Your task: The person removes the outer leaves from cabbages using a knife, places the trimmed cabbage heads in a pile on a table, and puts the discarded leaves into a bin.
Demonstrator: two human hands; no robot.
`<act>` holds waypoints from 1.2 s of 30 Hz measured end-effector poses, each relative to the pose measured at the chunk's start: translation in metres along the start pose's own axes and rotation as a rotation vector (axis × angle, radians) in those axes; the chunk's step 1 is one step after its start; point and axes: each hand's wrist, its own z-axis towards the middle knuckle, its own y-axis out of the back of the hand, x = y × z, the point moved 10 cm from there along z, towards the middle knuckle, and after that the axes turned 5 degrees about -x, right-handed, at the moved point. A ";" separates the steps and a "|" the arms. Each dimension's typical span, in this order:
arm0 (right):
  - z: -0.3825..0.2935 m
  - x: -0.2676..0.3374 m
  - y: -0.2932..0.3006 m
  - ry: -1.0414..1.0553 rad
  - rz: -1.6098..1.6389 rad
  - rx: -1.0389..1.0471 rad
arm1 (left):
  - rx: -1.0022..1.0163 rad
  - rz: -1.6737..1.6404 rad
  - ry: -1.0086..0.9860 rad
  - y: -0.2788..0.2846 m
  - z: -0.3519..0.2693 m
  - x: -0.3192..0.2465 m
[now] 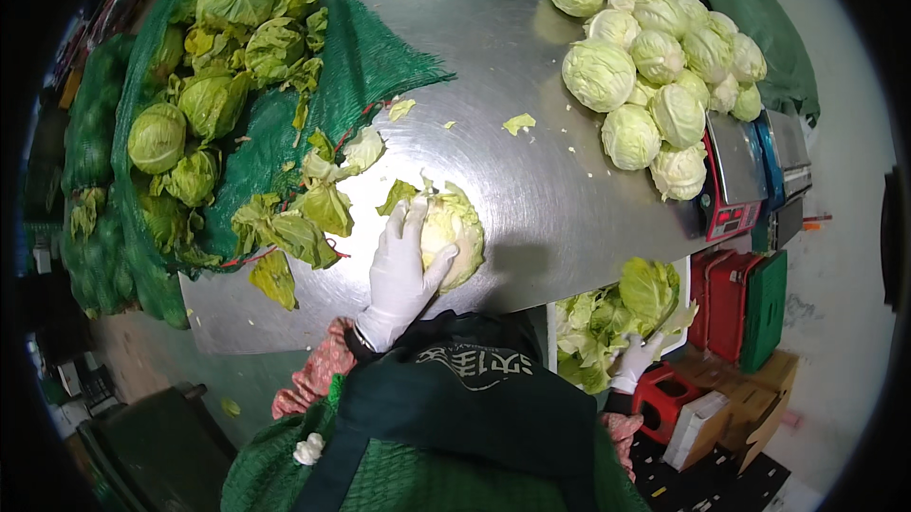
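Note:
My left hand [406, 270], in a white glove, rests with spread fingers on a partly stripped cabbage [461, 234] on the steel table [498, 156]. A loose green leaf [396, 197] lies just beyond the fingertips. My right hand [638, 361], gloved too, is low at the right over a white bin [685, 298] of cabbage leaves. It grips a dark, thin tool, probably a knife, whose blade lies against a large outer leaf [648, 291]; the handle is hidden in the fist. Torn leaves [306, 231] are strewn left of the cabbage.
A green mesh sack [263, 135] at the left holds untrimmed cabbages [158, 137]. Pale cabbages [658, 56] are heaped at the back right, beside a red digital scale [733, 163]. Red crates [719, 305], a red plastic stool [662, 398] and cardboard boxes [754, 398] stand at the lower right.

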 end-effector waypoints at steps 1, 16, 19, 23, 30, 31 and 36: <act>0.013 -0.018 0.026 -0.046 -0.072 -0.105 | 0.007 -0.019 0.012 -0.001 -0.002 0.002; -0.250 0.142 -0.258 1.231 -0.088 0.729 | 0.000 -0.117 0.021 0.004 0.000 0.025; -0.253 0.128 -0.272 1.188 -0.374 0.710 | -0.023 -0.197 0.048 0.002 0.002 0.023; -0.250 0.137 -0.268 1.306 -0.246 0.532 | -0.067 -0.164 0.036 -0.002 -0.004 0.023; -0.166 0.082 -0.317 0.621 -0.338 0.821 | -0.119 -0.113 -0.016 0.020 -0.018 0.025; -0.177 0.084 -0.321 0.580 -0.298 0.878 | -0.097 0.003 -0.080 0.025 -0.023 0.023; -0.194 0.091 -0.344 0.862 -0.354 0.807 | 0.183 0.061 -0.285 0.024 -0.031 0.015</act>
